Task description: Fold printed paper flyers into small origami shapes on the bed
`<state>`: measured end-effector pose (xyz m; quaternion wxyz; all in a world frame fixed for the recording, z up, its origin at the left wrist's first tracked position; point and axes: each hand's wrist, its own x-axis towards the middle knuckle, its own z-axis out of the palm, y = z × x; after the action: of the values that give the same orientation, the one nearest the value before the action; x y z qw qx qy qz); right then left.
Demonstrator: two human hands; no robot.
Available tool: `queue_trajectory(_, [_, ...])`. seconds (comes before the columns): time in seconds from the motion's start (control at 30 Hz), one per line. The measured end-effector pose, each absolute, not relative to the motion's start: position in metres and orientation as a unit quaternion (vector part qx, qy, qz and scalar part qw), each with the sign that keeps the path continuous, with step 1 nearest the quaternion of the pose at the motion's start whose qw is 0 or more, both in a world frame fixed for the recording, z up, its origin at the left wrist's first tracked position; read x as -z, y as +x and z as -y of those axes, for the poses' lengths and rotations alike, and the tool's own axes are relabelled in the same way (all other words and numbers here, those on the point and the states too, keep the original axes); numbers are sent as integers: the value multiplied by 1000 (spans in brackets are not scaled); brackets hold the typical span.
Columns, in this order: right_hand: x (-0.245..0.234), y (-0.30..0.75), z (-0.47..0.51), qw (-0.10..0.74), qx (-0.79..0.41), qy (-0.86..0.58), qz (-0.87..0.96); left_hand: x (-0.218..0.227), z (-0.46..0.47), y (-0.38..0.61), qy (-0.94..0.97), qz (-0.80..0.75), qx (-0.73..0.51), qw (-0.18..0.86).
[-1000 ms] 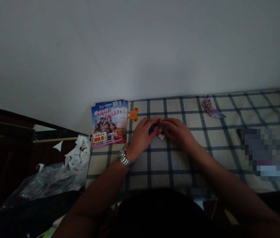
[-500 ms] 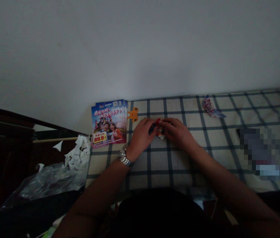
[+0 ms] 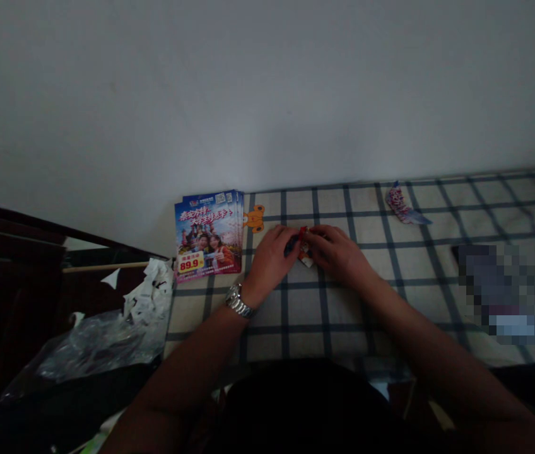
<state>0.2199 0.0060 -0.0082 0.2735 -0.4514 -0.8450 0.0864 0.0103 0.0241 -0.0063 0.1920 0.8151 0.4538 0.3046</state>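
Both hands meet over a small folded piece of coloured paper [image 3: 304,255] on the checked cloth [image 3: 324,302]. My left hand [image 3: 270,255], with a metal watch [image 3: 238,300] on its wrist, pinches the paper's left side with curled fingers. My right hand [image 3: 336,251] is closed on the paper's right side, fingers pressed down over it. Most of the paper is hidden under the fingers; red, white and dark bits show between them.
A stack of colourful flyers [image 3: 207,233] lies to the left by the wall, an orange paper figure [image 3: 253,218] beside it. A folded paper piece [image 3: 402,205] lies at the far right. A blurred dark object [image 3: 504,290] is at right. Plastic bag with paper scraps [image 3: 106,334] sits off the left edge.
Almost nothing has moved. The fingers of both hands have shifted slightly on the small paper piece; the arms stay in place.
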Motion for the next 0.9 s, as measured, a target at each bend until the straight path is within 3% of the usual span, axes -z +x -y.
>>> queue_trajectory(0.7, [10,231,-11,342,-144,-465,804,4,-23,10,843,-430,-272,175])
queue_trajectory(0.9, [14,233,-12,313,-105,-480,813,7,-22,11,850,-422,-269,161])
